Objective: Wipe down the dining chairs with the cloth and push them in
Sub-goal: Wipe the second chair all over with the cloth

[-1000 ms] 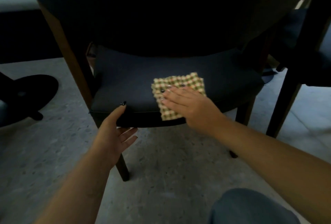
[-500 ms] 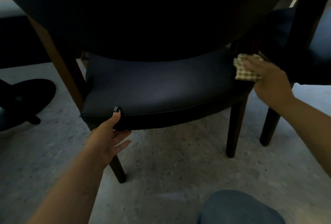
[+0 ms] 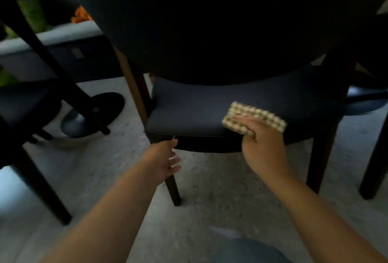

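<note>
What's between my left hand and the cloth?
Head view: only bare seat cushion and its front edge lie between the left hand and the cloth.

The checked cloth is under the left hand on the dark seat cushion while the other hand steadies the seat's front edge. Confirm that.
Wrong hand: the head view shows the right hand pressing the checked cloth on the seat cushion, while the left hand steadies the front edge.
</note>
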